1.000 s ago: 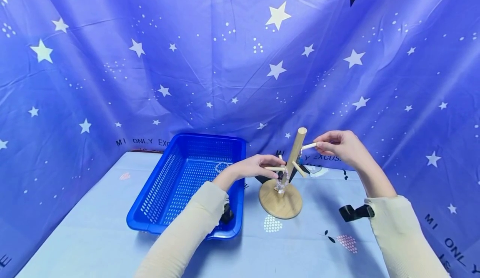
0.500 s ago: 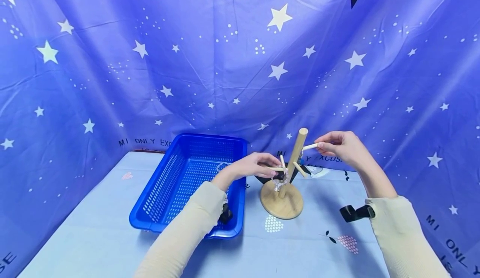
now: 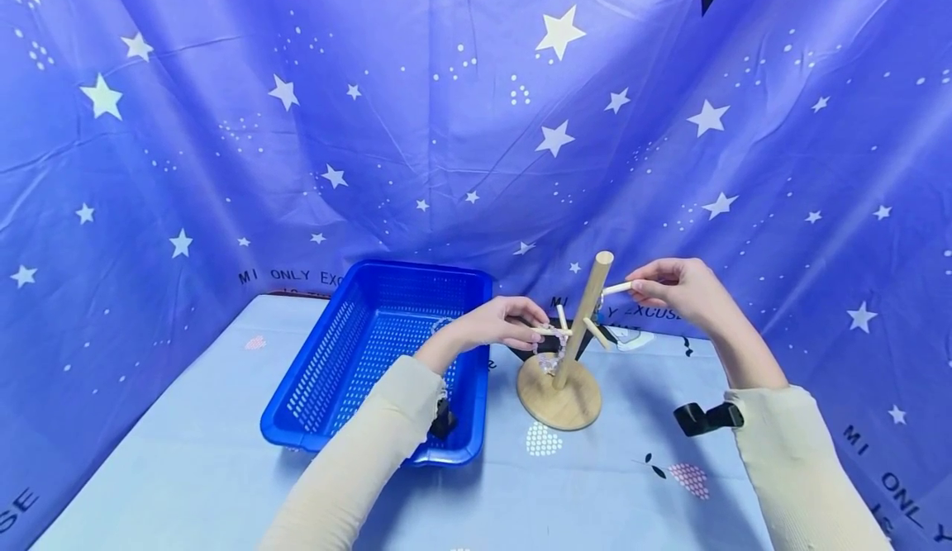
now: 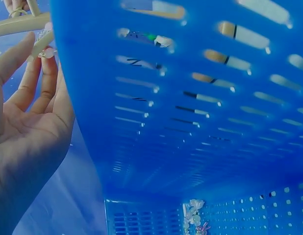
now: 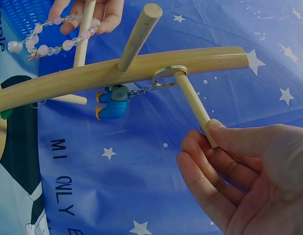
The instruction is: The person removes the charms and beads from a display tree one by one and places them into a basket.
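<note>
In the lower part of the head view two cream sleeves reach up from the bottom edge over a pale blue printed tablecloth (image 3: 186,477), with a black wrist strap (image 3: 706,417) showing at the lower right. Left of centre sits a blue perforated plastic basket (image 3: 349,369); the left wrist view shows a small cluster of pale beaded trinkets (image 4: 193,220) lying on its floor at the bottom of that frame. Just right of the basket stands a light wooden peg stand with a round base (image 3: 559,398), its post tilted toward the upper right. The left hand (image 3: 494,330), at the centre of the head view, has its fingertips curled around the tip of a low peg, pinching a pink and clear beaded bracelet (image 3: 550,359) looped over that peg. The right hand (image 3: 680,291), right of centre, pinches the end of a higher peg between thumb and fingers. In the right wrist view a metal ring with a small blue figure keychain (image 5: 112,104) hangs on that peg, close against the post. Behind everything, a blue curtain printed with pale stars (image 3: 446,105) fills the upper frame
</note>
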{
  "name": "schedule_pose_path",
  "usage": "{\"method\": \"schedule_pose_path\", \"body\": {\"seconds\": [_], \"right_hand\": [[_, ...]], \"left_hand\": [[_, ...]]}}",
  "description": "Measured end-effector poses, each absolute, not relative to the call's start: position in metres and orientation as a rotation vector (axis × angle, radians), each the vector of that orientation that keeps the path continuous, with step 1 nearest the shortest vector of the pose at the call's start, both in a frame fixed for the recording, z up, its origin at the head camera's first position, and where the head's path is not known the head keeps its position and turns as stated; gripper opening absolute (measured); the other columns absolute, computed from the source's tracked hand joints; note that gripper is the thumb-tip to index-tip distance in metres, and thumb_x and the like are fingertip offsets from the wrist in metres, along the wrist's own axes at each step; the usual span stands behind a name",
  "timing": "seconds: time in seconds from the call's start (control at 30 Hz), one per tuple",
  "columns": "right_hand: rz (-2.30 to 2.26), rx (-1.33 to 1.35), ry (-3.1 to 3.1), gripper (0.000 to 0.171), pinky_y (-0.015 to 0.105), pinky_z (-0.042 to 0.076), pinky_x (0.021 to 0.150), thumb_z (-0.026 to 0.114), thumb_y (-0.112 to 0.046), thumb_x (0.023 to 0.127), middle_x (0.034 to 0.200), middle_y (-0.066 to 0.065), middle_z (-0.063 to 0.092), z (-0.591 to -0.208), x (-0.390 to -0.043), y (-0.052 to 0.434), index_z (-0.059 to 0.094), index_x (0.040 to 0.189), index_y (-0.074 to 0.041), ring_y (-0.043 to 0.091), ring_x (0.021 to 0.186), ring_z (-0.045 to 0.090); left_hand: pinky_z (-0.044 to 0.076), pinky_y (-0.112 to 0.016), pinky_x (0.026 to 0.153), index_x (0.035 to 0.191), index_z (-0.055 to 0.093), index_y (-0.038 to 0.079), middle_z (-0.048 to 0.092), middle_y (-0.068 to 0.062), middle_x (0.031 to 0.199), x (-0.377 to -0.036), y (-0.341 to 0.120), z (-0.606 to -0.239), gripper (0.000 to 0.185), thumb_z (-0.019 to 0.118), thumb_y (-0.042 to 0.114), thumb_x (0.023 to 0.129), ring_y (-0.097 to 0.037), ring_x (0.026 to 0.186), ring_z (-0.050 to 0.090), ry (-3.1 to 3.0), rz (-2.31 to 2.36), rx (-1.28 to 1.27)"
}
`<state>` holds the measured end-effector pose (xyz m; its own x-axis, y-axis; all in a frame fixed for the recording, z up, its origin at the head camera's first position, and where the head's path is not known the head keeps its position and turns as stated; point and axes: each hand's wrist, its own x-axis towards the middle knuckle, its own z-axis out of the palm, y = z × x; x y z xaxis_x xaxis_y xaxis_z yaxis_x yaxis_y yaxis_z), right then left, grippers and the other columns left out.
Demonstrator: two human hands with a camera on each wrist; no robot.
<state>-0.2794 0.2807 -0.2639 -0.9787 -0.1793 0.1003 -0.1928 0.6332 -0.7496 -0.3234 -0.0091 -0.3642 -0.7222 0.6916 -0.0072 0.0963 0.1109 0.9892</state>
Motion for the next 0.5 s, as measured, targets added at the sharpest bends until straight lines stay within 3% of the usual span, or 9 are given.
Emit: {"method": "schedule_pose_path", "body": {"seconds": [0.27, 0.5], "right_hand": [[1.266, 0.321, -2.836, 0.034, 0.016, 0.060, 0.073, 0.061, -0.014, 0.100, 0.095, 0.009, 0.072, -0.2645, -0.2804, 0.2808, 0.061, 0.121, 0.013, -0.003, 0.077, 0.066], [1.272, 0.334, -2.837, 0.035, 0.015, 0.060, 0.073, 0.061, -0.015, 0.100, 0.092, 0.003, 0.072, -0.2667, -0.2824, 0.2824, 0.061, 0.122, 0.012, -0.004, 0.077, 0.065]], "left_hand": [[0.061, -0.037, 0.090, 0.120, 0.056, -0.008, 0.059, -0.003, 0.099, -0.3226, -0.0152, -0.3631, 0.028, 0.062, -0.006, 0.093, -0.013, 0.086, 0.066, 1.919, 1.679, 0.757], [0.062, -0.038, 0.088, 0.117, 0.055, -0.009, 0.058, -0.002, 0.094, -0.3198, -0.0198, -0.3625, 0.023, 0.059, -0.008, 0.094, -0.013, 0.084, 0.065, 1.905, 1.703, 0.766]]}}
